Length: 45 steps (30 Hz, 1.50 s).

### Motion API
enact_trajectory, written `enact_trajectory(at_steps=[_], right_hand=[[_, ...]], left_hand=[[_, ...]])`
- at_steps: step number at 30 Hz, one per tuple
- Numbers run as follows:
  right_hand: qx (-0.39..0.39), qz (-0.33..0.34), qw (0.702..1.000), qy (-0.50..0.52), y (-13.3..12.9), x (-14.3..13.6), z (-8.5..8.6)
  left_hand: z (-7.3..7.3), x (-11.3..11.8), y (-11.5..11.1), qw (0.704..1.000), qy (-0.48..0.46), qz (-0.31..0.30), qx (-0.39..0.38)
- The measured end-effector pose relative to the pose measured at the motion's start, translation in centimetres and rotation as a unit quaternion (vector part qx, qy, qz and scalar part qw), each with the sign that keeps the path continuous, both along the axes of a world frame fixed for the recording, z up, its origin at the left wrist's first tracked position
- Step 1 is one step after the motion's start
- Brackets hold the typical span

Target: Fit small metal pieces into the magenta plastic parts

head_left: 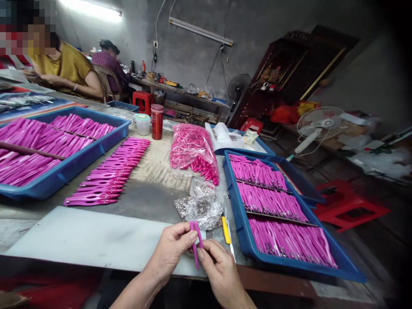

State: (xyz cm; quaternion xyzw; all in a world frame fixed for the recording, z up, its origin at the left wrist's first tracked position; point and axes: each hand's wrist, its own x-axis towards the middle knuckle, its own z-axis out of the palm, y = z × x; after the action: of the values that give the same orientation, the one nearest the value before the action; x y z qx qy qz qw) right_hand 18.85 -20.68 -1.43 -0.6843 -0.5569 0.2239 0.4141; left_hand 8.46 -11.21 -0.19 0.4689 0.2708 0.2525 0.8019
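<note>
My left hand point(170, 248) pinches a slim magenta plastic piece point(194, 249) between thumb and fingers, above the front edge of the table. It looks like two narrow arms with a gap between them. From the other side, my right hand point(222, 272) grips the same piece with thumb and forefinger. Just beyond the hands lies a crumpled clear bag point(206, 212) with small metal parts by it. A yellow-handled tool point(226, 231) with a thin metal end rests right of the bag. Under and left of my hands is a whitish board point(96, 238).
Blue trays at left point(96, 150) and right point(240, 227) hold many magenta pieces. A row of similar pieces point(109, 174) lies between them. Behind stand a plastic bag of pink parts point(193, 148), a red tumbler point(157, 122) and a lidded tub point(142, 124). Two people sit at back left.
</note>
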Motion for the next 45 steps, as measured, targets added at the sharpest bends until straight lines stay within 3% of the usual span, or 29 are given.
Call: enact_trajectory(at_steps=[20,28,45], right_hand=[[-0.022,0.003,0.999,0.039,-0.1,-0.2,-0.5],[-0.036,0.022,0.997,0.058,0.0,-0.2,-0.1],[-0.089,0.049,0.968,0.228,1.2,0.2,0.7]], left_hand=[[-0.6,0.0,-0.1,0.999,0.01,-0.016,0.039],[-0.8,0.0,0.1,0.994,0.055,-0.026,0.093],[-0.1,0.4,0.7,0.997,0.067,-0.022,0.032]])
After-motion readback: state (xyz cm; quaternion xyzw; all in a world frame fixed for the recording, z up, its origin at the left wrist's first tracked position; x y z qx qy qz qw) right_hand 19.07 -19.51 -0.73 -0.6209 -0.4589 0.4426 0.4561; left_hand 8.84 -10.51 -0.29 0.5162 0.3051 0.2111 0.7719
